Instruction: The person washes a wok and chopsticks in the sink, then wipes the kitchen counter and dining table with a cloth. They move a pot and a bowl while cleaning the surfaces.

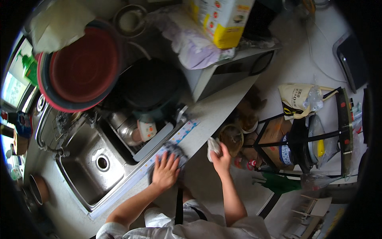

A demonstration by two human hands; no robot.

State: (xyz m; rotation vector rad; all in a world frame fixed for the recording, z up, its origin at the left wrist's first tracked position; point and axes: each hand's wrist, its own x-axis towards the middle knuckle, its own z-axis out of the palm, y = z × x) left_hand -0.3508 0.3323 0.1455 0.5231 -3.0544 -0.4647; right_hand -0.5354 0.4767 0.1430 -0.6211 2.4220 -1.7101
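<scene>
My left hand (166, 173) holds a dark grey cloth (174, 149) down on the counter's front edge, palm down and fingers spread. The cloth lies partly over a printed strip (186, 130) along the sink's front, and its part under the palm is hidden. In my right hand (222, 159) is a crumpled white cloth or tissue (213, 148), pinched between thumb and fingers, off the counter's edge above the floor. Left of my left hand is a stainless steel sink (80, 176) with a drain (103, 163).
Nested red and grey basins (86, 68) and a dark pan (152, 83) stand behind the sink. A faucet (40, 128) rises at its left. Bowls sit in a rack (155, 140). A microwave (232, 74) carries a yellow-white carton (228, 27). A black-framed shelf (298, 137) stands right.
</scene>
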